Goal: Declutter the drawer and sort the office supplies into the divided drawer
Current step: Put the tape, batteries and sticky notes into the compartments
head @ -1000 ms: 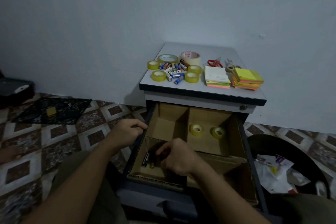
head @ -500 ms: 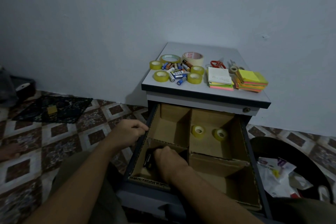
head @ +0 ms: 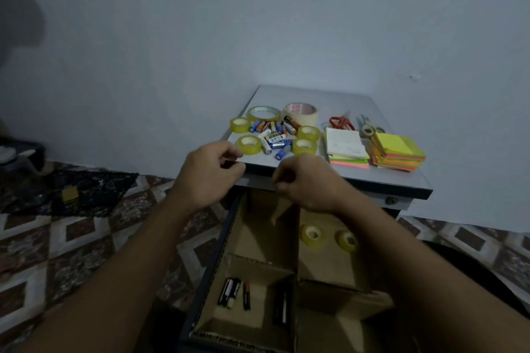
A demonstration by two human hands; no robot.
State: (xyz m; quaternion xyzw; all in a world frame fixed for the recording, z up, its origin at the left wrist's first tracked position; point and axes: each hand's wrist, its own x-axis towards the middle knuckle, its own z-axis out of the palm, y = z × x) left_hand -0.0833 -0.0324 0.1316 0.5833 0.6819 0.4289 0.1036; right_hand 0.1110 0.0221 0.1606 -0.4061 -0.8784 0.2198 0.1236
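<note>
Both hands hold nothing visible: the left hand [head: 209, 175] and the right hand [head: 309, 183] hover with fingers loosely curled, side by side and apart, at the front edge of the cabinet top [head: 315, 94]. Left fingertips are just beside the front-left corner of that surface, near a small yellow tape roll [head: 249, 145]. Loose batteries [head: 272, 135] lie in a pile on the cabinet top, ringed by further small yellow rolls, a large clear tape roll [head: 263, 113] and a masking tape roll [head: 300, 112]. To the right of the pile lie red scissors [head: 339, 122], a second pair of scissors [head: 370, 126] and two stacks of sticky notes [head: 397, 152]. Below the hands, the drawer [head: 212, 272] stands open, divided by cardboard partitions [head: 258, 262]. Its near-left compartment contains several sorted batteries [head: 229, 292], lying flat and roughly parallel. Its far-right compartment contains two sorted tape rolls [head: 311, 234], near each other but apart.
</note>
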